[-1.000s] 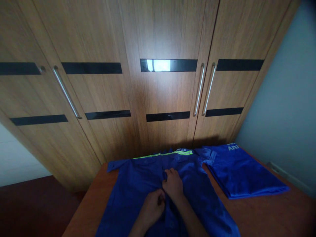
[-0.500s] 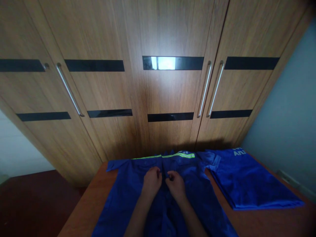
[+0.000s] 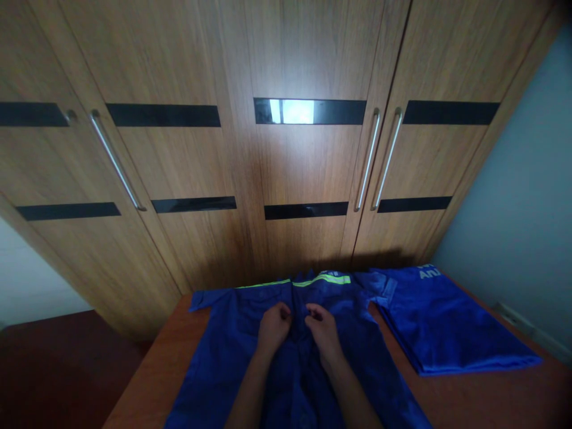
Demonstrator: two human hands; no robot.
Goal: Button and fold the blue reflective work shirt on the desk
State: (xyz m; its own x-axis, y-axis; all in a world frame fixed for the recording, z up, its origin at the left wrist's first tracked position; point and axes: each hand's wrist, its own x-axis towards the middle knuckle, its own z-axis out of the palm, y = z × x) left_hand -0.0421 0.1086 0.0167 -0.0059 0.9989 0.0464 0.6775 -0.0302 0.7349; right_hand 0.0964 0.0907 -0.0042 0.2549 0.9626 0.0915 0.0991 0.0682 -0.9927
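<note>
A blue work shirt with a lime-green reflective stripe (image 3: 250,351) lies spread flat on a reddish-brown wooden table (image 3: 469,399), its front facing up and its collar end on the far side of the hands. The left hand (image 3: 274,325) and the right hand (image 3: 322,327) rest side by side on the shirt's chest — fingers curled, each pinching the cloth at the centre front opening, with a narrow gap between them. Just beyond the fingertips runs the green stripe. To the right of the right hand, near but apart from it, lies a folded blue garment with pale lettering (image 3: 447,325). Past both hands stands a brown wooden wardrobe with black bands and metal bar handles (image 3: 286,161).
</note>
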